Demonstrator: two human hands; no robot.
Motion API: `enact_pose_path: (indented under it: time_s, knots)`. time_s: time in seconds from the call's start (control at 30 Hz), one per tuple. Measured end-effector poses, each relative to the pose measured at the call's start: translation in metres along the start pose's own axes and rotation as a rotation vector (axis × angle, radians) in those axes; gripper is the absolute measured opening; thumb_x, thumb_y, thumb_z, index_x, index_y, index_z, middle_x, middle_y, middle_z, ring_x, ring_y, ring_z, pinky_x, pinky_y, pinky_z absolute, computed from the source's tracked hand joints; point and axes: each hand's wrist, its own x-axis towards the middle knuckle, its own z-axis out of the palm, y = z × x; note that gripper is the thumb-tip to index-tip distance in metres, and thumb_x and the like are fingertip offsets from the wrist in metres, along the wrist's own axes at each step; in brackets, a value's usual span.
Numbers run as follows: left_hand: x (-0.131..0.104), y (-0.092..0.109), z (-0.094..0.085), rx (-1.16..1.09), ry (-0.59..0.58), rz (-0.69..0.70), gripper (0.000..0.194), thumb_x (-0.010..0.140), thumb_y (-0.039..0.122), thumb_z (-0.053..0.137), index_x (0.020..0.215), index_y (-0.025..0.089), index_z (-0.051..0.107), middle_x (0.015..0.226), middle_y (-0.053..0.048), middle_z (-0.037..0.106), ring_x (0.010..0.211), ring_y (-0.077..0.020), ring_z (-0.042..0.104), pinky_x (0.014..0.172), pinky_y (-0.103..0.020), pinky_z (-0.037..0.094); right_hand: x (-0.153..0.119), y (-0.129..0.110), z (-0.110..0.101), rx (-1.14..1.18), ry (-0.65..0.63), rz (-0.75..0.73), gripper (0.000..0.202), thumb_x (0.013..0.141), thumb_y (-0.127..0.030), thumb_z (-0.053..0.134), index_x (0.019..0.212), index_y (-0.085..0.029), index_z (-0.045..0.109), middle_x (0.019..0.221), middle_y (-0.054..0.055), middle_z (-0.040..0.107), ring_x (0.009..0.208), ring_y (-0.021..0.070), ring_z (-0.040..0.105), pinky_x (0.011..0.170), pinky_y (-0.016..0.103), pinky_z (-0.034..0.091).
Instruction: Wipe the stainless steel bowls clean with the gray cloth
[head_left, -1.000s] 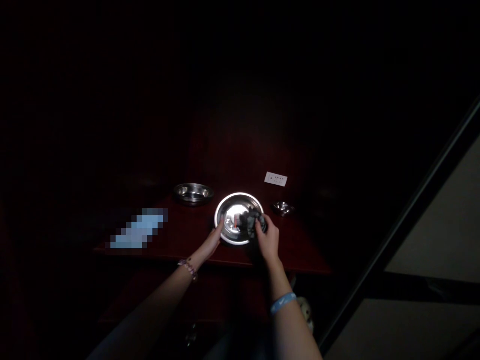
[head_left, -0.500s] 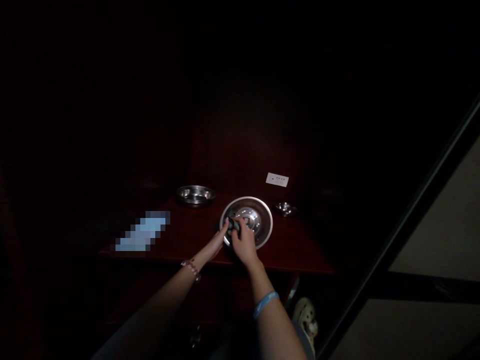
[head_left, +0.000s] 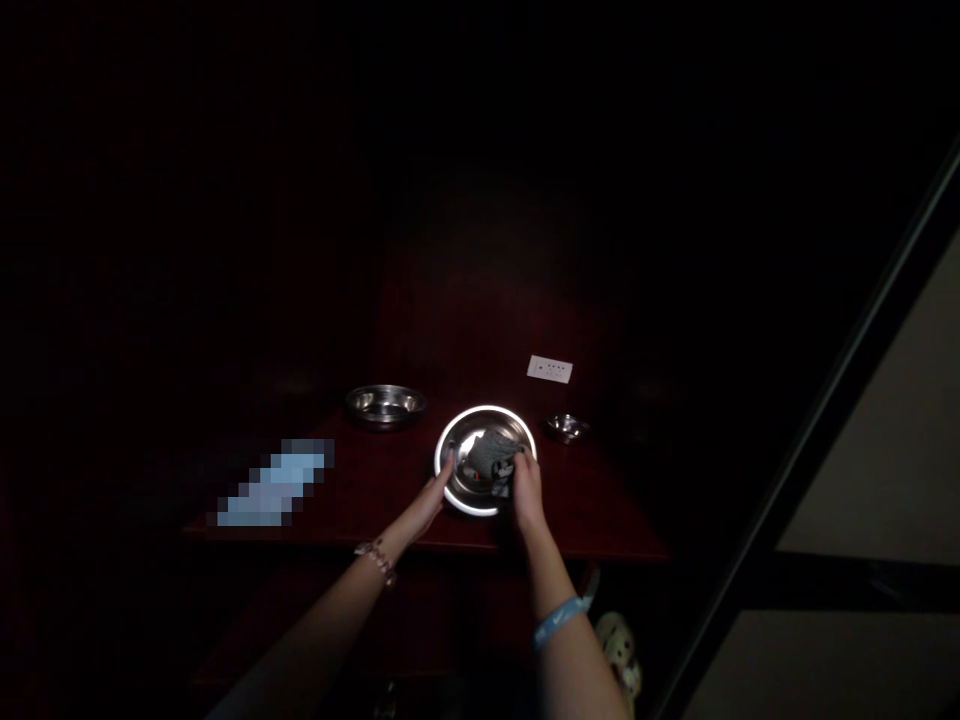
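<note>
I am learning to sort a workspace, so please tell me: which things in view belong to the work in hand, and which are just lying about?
In the work:
- large steel bowl, rim held by the left hand
- grey cloth, gripped by the right hand

Lying about:
- second steel bowl, left
- small steel bowl, right
- pixelated blue item, unidentifiable

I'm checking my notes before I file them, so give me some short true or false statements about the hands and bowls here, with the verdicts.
1. The left hand grips the middle bowl at its rim. True.
2. The right hand holds a cloth in that bowl. True.
3. The smallest bowl sits left of the middle bowl in the picture. False: it sits to the right.
4. A third bowl sits to the left of the middle bowl. True.
5. The socket is black. False: it is white.
</note>
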Motion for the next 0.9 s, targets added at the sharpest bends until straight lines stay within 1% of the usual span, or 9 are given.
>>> enact_pose_path:
  time_s: [0.1,0.2,0.27,0.3,0.37,0.47,0.57,0.7,0.9]
  knots:
    - [0.001,0.000,0.001,0.014,0.005,-0.014,0.068,0.088,0.066,0.058,0.132,0.014,0.064,0.125,-0.019,0.071,0.123,-0.0308,0.065,0.112,-0.044,0.045,-0.009,-0.001,0.012,-0.274,-0.065,-0.106,0.043,0.089,-0.021,0.041,0.127,-0.012,0.059,0.121,0.017,0.068,0.114,0.0238,0.064,0.099,0.037,0.051]
    - [-0.001,0.002,0.002,0.035,-0.017,-0.017,0.066,0.090,0.065,0.055,0.130,0.013,0.065,0.125,-0.019,0.072,0.119,-0.0298,0.068,0.111,-0.044,0.046,-0.019,-0.007,0.011,-0.538,-0.029,-0.300,0.050,0.085,-0.015,0.048,0.134,-0.012,0.054,0.138,0.019,0.057,0.129,0.0277,0.052,0.109,0.042,0.043]
    - [-0.003,0.004,0.003,0.027,-0.029,-0.012,0.062,0.093,0.063,0.052,0.127,0.014,0.067,0.124,-0.018,0.072,0.120,-0.0294,0.067,0.110,-0.043,0.047,-0.023,-0.014,0.006,-0.672,-0.005,-0.360,0.048,0.087,-0.014,0.048,0.134,-0.014,0.056,0.140,0.018,0.054,0.130,0.0302,0.049,0.110,0.045,0.040]
    - [-0.004,0.004,0.004,0.016,-0.031,-0.008,0.061,0.093,0.062,0.051,0.125,0.014,0.068,0.123,-0.017,0.073,0.120,-0.0293,0.067,0.109,-0.043,0.048,-0.025,-0.018,0.004,-0.722,-0.031,-0.379,0.044,0.088,-0.014,0.047,0.131,-0.015,0.058,0.136,0.016,0.056,0.127,0.0299,0.051,0.109,0.045,0.040]
    - [-0.005,0.005,0.005,-0.006,-0.014,-0.005,0.056,0.095,0.060,0.050,0.121,0.015,0.070,0.121,-0.015,0.074,0.121,-0.0288,0.066,0.108,-0.042,0.049,-0.028,-0.023,0.002,-0.789,-0.163,-0.437,0.038,0.092,-0.017,0.044,0.125,-0.018,0.063,0.127,0.013,0.062,0.119,0.0274,0.055,0.105,0.042,0.043]
    - [-0.008,0.007,0.009,-0.010,0.028,-0.005,0.051,0.097,0.056,0.050,0.119,0.015,0.070,0.121,-0.014,0.074,0.120,-0.0281,0.067,0.107,-0.042,0.050,-0.032,-0.025,0.004,-0.859,-0.317,-0.494,0.036,0.095,-0.025,0.046,0.126,-0.022,0.065,0.128,0.011,0.063,0.122,0.0282,0.052,0.102,0.040,0.046]
    - [-0.011,0.008,0.012,0.029,0.039,0.009,0.049,0.095,0.054,0.056,0.124,0.017,0.069,0.121,-0.013,0.075,0.120,-0.0284,0.067,0.107,-0.043,0.050,-0.035,-0.020,0.010,-0.920,-0.252,-0.416,0.046,0.096,-0.029,0.048,0.140,-0.022,0.057,0.140,0.013,0.057,0.129,0.0317,0.047,0.102,0.044,0.046]
    - [-0.010,0.004,0.009,0.071,-0.088,-0.003,0.053,0.092,0.058,0.057,0.120,0.015,0.072,0.114,-0.015,0.077,0.122,-0.0316,0.066,0.112,-0.043,0.044,-0.033,-0.013,0.013,-0.960,-0.111,-0.319,0.058,0.095,-0.025,0.049,0.153,-0.024,0.043,0.148,0.016,0.050,0.131,0.0324,0.045,0.098,0.044,0.048]
    - [-0.005,-0.001,0.003,0.137,-0.169,-0.025,0.076,0.083,0.073,0.059,0.126,0.010,0.068,0.117,-0.019,0.075,0.126,-0.0359,0.062,0.115,-0.047,0.040,-0.028,-0.004,0.017,-0.900,0.002,-0.365,0.063,0.091,-0.018,0.052,0.153,-0.019,0.042,0.148,0.019,0.047,0.126,0.0319,0.049,0.104,0.045,0.045]
